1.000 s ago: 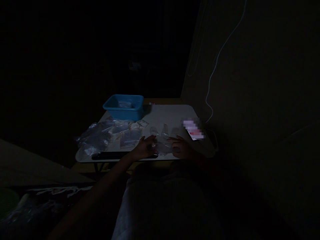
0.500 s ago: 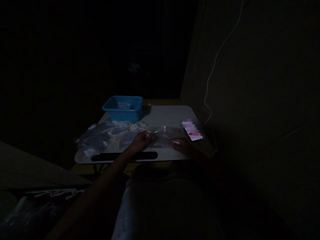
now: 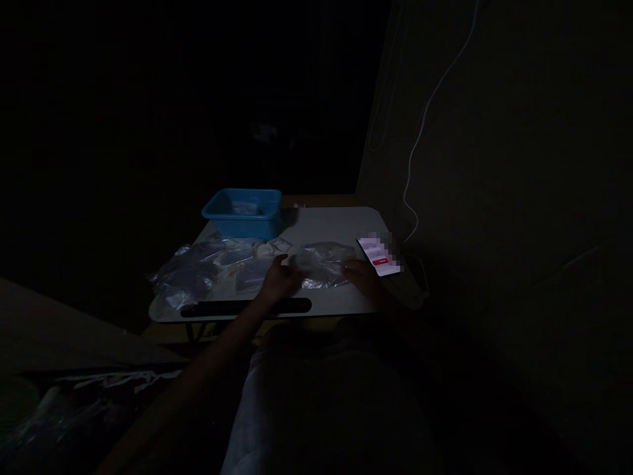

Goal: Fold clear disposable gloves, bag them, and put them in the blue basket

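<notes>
A crinkled clear plastic bag (image 3: 326,264) lies between my two hands on the small white table. My left hand (image 3: 281,280) is at its left side, thumb raised apart from the fingers, which reach to the bag's edge. On the opposite side, my right hand (image 3: 363,276) has its fingertips closed on the bag's right edge. Dim light hides the detail of the fingers. Left of my left hand are a flat clear plastic piece (image 3: 248,274) and a heap of clear plastic bags (image 3: 185,277).
A blue plastic basin (image 3: 247,227) with clear plastic inside stands at the table's back left. A lit phone (image 3: 378,256) lies on the right. Along the front edge of the table (image 3: 341,303) runs a black slot (image 3: 297,305). A white cable (image 3: 410,165) hangs by the right wall.
The plastic bag has gone from stretched between my hands to bunched and crinkled. My left thumb has lifted away from it, and my right hand has shifted slightly up.
</notes>
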